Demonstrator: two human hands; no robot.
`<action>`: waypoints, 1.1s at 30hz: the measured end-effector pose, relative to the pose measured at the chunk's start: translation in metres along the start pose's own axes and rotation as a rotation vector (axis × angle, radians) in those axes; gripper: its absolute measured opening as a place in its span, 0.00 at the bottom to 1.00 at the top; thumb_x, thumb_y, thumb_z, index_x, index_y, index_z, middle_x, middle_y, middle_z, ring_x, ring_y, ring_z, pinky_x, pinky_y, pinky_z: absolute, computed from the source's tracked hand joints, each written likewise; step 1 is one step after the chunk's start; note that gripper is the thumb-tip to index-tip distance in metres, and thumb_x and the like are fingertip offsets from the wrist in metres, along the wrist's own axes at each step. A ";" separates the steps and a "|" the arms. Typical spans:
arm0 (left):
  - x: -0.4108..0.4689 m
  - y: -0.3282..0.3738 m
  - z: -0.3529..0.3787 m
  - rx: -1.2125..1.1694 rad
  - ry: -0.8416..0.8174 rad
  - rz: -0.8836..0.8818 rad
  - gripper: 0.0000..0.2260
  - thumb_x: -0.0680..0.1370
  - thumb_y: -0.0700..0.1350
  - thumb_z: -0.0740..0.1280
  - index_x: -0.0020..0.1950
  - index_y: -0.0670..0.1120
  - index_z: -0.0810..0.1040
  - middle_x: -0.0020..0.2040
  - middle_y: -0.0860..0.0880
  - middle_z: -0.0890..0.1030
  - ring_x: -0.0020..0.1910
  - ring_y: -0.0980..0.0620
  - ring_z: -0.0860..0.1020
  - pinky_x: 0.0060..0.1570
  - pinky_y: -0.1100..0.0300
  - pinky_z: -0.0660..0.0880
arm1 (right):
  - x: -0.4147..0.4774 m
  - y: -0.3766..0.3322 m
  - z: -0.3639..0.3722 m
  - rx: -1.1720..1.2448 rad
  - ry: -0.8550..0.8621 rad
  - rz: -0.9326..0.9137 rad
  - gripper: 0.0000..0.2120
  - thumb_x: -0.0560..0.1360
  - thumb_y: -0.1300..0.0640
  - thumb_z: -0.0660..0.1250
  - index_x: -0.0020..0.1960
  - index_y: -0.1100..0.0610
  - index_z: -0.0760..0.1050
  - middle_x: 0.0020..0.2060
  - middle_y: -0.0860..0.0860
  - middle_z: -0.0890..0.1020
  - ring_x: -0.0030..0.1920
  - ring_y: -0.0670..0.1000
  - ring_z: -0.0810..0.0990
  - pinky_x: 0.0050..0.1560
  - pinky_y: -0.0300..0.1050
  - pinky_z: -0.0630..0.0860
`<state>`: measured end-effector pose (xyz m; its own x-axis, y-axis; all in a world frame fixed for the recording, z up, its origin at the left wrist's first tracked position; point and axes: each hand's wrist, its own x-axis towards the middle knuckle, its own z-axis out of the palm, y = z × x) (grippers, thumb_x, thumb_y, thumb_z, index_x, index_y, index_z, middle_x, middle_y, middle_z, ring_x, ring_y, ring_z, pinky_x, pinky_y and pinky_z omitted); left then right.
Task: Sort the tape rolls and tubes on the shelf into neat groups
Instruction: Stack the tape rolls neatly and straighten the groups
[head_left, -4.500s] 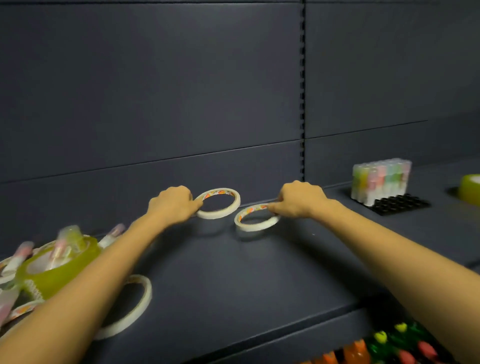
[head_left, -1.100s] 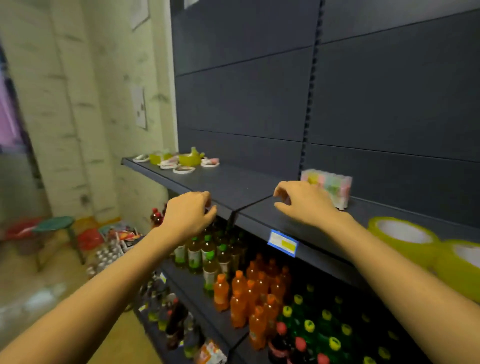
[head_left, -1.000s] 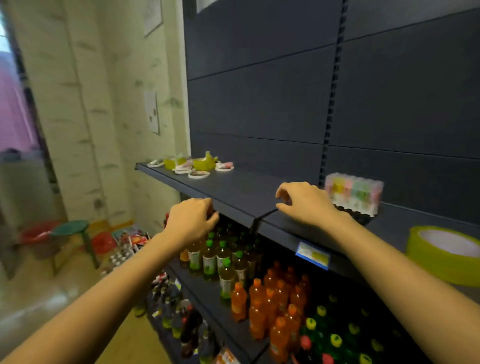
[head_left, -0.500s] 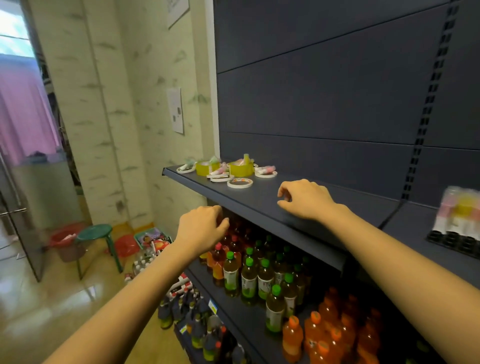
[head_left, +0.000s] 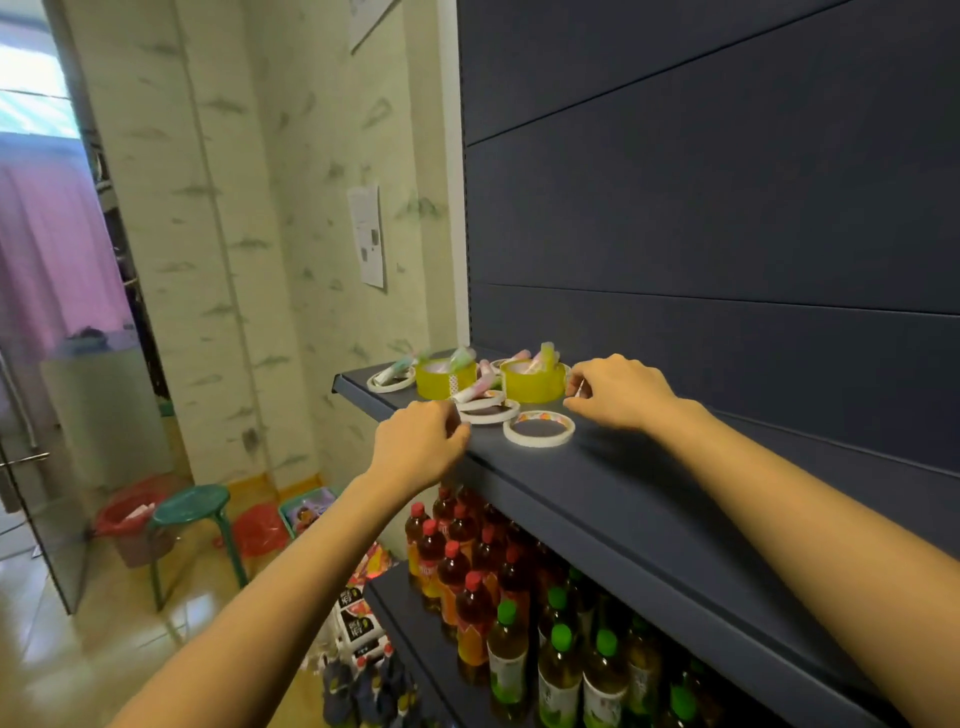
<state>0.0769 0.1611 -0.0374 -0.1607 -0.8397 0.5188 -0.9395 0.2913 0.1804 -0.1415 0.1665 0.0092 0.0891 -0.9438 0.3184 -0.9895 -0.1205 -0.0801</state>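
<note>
I am facing the jumble at the end of the shelf (head_left: 649, 519): thin tape rolls (head_left: 539, 428), yellow rolls (head_left: 532, 383) and tubes (head_left: 477, 387) are lying mixed. My left hand (head_left: 421, 441) and right hand (head_left: 618, 389) are hovering curled beside it, and I cannot tell whether either is gripping anything. Next, probably, I am needing to pinch thin rolls out.

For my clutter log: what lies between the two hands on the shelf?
Head view: between the left hand and the right hand lie flat a thin white tape ring with patterned core and a plain thin white tape ring.
</note>
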 end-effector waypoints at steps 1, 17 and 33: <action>0.012 -0.003 0.005 -0.020 0.011 -0.007 0.11 0.78 0.51 0.58 0.49 0.47 0.77 0.49 0.46 0.81 0.47 0.44 0.78 0.39 0.57 0.69 | 0.011 -0.001 0.004 -0.005 0.001 0.001 0.10 0.76 0.49 0.62 0.52 0.52 0.77 0.51 0.52 0.80 0.50 0.55 0.79 0.49 0.49 0.75; 0.170 -0.038 0.091 0.169 -0.011 0.294 0.15 0.79 0.52 0.58 0.58 0.45 0.77 0.56 0.42 0.78 0.55 0.44 0.74 0.51 0.53 0.69 | 0.111 -0.015 0.050 -0.070 -0.120 0.084 0.07 0.76 0.47 0.62 0.51 0.49 0.72 0.48 0.50 0.79 0.47 0.52 0.78 0.43 0.46 0.72; 0.221 -0.074 0.096 -0.484 -0.026 0.383 0.12 0.73 0.55 0.65 0.38 0.47 0.76 0.35 0.49 0.79 0.40 0.46 0.78 0.39 0.55 0.74 | 0.149 -0.065 0.085 -0.139 -0.137 0.490 0.32 0.72 0.30 0.56 0.57 0.57 0.74 0.56 0.60 0.74 0.63 0.67 0.69 0.66 0.64 0.59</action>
<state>0.0818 -0.0901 -0.0168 -0.4726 -0.6434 0.6022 -0.5708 0.7441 0.3471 -0.0542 0.0073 -0.0184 -0.3829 -0.9118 0.1483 -0.9238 0.3782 -0.0598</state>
